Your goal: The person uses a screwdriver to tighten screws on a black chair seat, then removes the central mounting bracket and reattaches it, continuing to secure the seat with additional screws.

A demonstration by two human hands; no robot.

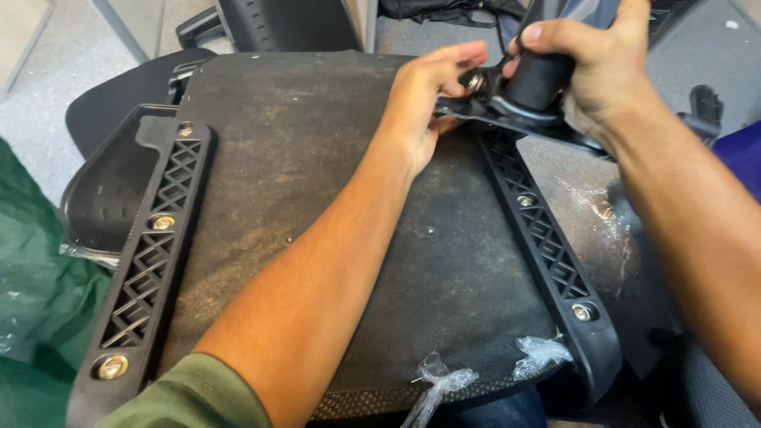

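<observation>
Nearest you, scraps of clear crumpled plastic wrap (441,386) cling to the front edge of the upturned black fabric-covered chair seat (317,206), which lies flat across your lap with its dusty underside up. A black plastic lattice-patterned armrest bracket (143,273) runs along the seat's left side, fixed with brass-coloured bolts (112,366); a matching black lattice bracket (547,246) runs along the right side, with silvery bolts (583,311) at its near end and middle. To the left, a green cloth (32,285) lies beside the seat.

Further out, your left hand (424,99) reaches over the seat to the far end of the right bracket. Its fingers are partly curled, the fingertips pinching at a small silvery bolt head (476,82) there. Your right hand (590,67) is closed firmly around a black cylindrical post (539,79) that rises from a black plastic plate at the same corner, just beside your left fingertips.

Beyond the seat lies grey carpet (47,103).
</observation>
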